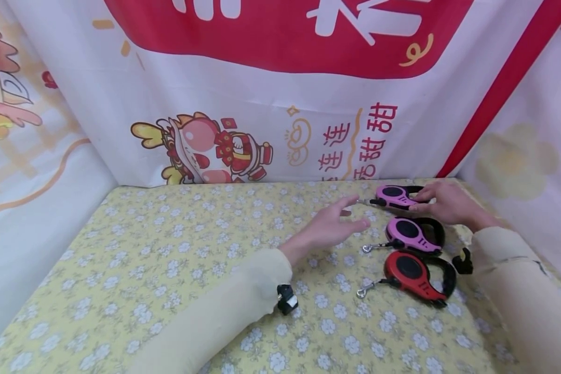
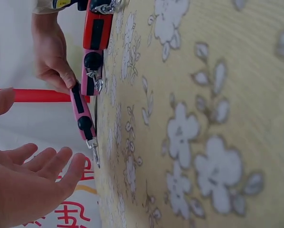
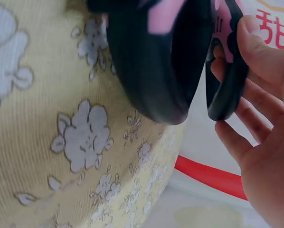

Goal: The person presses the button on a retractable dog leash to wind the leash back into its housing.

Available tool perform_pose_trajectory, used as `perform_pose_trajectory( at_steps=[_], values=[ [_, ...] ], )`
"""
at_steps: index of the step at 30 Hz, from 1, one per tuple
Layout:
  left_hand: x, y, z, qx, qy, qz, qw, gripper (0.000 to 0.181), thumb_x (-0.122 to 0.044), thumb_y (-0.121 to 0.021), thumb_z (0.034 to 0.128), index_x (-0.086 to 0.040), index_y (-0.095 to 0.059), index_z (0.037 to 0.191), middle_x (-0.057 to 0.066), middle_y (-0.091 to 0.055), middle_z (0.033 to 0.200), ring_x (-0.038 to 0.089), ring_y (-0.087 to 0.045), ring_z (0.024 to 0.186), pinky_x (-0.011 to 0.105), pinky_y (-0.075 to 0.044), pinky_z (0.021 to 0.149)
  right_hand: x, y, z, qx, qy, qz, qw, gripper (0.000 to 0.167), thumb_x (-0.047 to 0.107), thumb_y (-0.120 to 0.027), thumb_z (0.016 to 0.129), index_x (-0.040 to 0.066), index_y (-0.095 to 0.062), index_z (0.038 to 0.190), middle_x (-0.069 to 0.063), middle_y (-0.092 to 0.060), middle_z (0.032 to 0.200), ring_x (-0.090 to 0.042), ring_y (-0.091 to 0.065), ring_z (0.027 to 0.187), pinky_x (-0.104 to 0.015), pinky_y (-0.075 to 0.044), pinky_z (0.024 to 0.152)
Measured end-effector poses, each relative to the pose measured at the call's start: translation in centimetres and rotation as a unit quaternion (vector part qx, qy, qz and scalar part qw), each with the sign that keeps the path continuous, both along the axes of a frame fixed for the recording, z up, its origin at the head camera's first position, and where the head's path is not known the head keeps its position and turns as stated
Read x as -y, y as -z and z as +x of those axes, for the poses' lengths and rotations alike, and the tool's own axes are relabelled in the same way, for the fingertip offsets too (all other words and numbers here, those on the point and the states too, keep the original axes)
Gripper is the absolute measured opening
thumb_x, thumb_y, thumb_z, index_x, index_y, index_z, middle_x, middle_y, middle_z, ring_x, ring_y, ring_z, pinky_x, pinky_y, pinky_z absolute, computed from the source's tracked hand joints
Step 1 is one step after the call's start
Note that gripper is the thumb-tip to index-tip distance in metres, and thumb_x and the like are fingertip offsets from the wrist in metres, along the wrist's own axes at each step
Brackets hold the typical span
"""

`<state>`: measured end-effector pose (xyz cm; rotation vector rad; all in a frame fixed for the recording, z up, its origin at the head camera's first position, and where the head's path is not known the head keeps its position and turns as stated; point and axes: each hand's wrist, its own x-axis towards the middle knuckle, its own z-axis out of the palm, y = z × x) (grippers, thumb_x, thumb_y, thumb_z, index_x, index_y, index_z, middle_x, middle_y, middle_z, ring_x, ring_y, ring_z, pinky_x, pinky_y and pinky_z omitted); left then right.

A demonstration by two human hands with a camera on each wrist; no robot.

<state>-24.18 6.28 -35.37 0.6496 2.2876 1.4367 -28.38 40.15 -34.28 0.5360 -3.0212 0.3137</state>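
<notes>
At the far right of the table, my right hand (image 1: 451, 203) grips the black handle of a pink retractable dog leash (image 1: 392, 196). In the right wrist view its thumb and fingers pinch that handle (image 3: 230, 90). The leash is tilted, its metal clip (image 2: 95, 152) pointing toward my left hand (image 1: 331, 226). That left hand holds nothing; its fingers are spread and relaxed, just short of the clip. A second pink retractable leash (image 1: 409, 234) lies nearer, and a red retractable leash (image 1: 409, 271) lies nearest, both with clips facing left.
A yellow flowered cloth (image 1: 168, 259) covers the table. Behind it hangs a white printed curtain (image 1: 280, 93) with red lettering, and more printed cloth (image 1: 519, 130) hangs at the right side. Small black devices (image 1: 287, 299) are worn at the wrists.
</notes>
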Motion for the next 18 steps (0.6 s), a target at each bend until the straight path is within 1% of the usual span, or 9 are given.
perform_pose_trajectory(
  at_steps=[3,5,7,9,11,12,14,16,18],
  values=[
    [-0.4,0.1,0.0,0.005,0.009,-0.013,0.9999,0.077,-0.055,-0.067,0.1002,-0.04,-0.029,0.166,-0.009,-0.036,0.173,0.021,-0.044,0.154,0.053,-0.044,0.12,0.0,-0.1,-0.5,0.022,-0.003,0.008,0.9997,0.017,0.027,-0.08,0.096,0.011,-0.084,0.098,-0.018,-0.078,0.113,-0.038,-0.071,0.105,-0.059,-0.056,0.092],
    [-0.6,0.2,0.0,0.013,0.017,-0.019,0.9996,0.078,-0.057,-0.067,0.1,-0.041,-0.028,0.166,-0.005,-0.037,0.173,0.022,-0.044,0.154,0.053,-0.043,0.121,0.0,-0.2,-0.8,0.037,-0.001,0.014,0.9992,0.018,0.027,-0.081,0.095,0.011,-0.085,0.101,-0.018,-0.079,0.113,-0.036,-0.072,0.104,-0.057,-0.057,0.09],
    [-0.9,0.2,0.1,0.022,0.024,-0.019,0.9993,0.079,-0.057,-0.067,0.0999,-0.041,-0.028,0.166,-0.002,-0.038,0.172,0.023,-0.044,0.154,0.054,-0.041,0.122,0.1,-0.2,-1.0,0.051,0.0,0.017,0.9985,0.021,0.027,-0.082,0.094,0.009,-0.084,0.105,-0.019,-0.08,0.113,-0.036,-0.073,0.103,-0.055,-0.058,0.088],
    [-1.2,0.4,0.2,0.028,0.028,-0.022,0.999,0.078,-0.057,-0.067,0.0998,-0.041,-0.029,0.166,0.001,-0.039,0.171,0.024,-0.045,0.154,0.054,-0.04,0.123,0.1,-0.2,-1.1,0.06,-0.002,0.025,0.9979,0.026,0.025,-0.083,0.093,0.006,-0.083,0.111,-0.019,-0.08,0.114,-0.034,-0.074,0.102,-0.05,-0.059,0.085],
    [-1.4,0.4,0.3,0.027,0.033,-0.025,0.9988,0.078,-0.056,-0.068,0.0999,-0.04,-0.03,0.166,-0.003,-0.041,0.171,0.023,-0.046,0.153,0.053,-0.041,0.123,0.1,-0.2,-1.1,0.069,-0.005,0.028,0.9972,0.029,0.024,-0.083,0.092,0.004,-0.082,0.114,-0.02,-0.08,0.112,-0.03,-0.074,0.096,-0.043,-0.058,0.079],
    [-1.5,0.5,0.3,0.024,0.033,-0.025,0.9988,0.077,-0.055,-0.068,0.1,-0.039,-0.032,0.166,-0.006,-0.041,0.17,0.022,-0.047,0.152,0.052,-0.042,0.123,0.1,-0.2,-1.1,0.074,-0.005,0.029,0.9968,0.03,0.023,-0.083,0.092,0.004,-0.082,0.114,-0.019,-0.081,0.11,-0.028,-0.072,0.092,-0.04,-0.056,0.076],
    [-1.5,0.5,0.4,0.012,0.034,-0.025,0.999,0.074,-0.054,-0.068,0.1003,-0.039,-0.034,0.165,-0.01,-0.042,0.169,0.02,-0.049,0.15,0.049,-0.043,0.121,0.0,-0.3,-1.1,0.082,0.006,0.029,0.9962,0.03,0.023,-0.082,0.093,0.005,-0.081,0.116,-0.019,-0.08,0.111,-0.025,-0.07,0.091,-0.037,-0.053,0.075],
    [-1.3,0.5,0.4,-0.007,0.034,-0.025,0.9991,0.072,-0.054,-0.068,0.1006,-0.041,-0.035,0.164,-0.014,-0.041,0.169,0.018,-0.05,0.15,0.049,-0.046,0.119,-0.3,-0.5,-0.8,0.091,0.024,0.019,0.9954,0.031,0.024,-0.079,0.095,0.005,-0.08,0.12,-0.022,-0.078,0.116,-0.03,-0.07,0.096,-0.042,-0.056,0.078],
    [-0.9,0.4,0.4,-0.032,0.031,-0.032,0.9985,0.071,-0.054,-0.067,0.101,-0.042,-0.035,0.163,-0.013,-0.041,0.169,0.018,-0.049,0.15,0.05,-0.046,0.119,-0.6,-0.9,-0.5,0.094,0.045,0.002,0.9946,0.035,0.028,-0.076,0.099,0.005,-0.078,0.125,-0.023,-0.077,0.119,-0.031,-0.069,0.093,-0.042,-0.055,0.075]
  ],
)
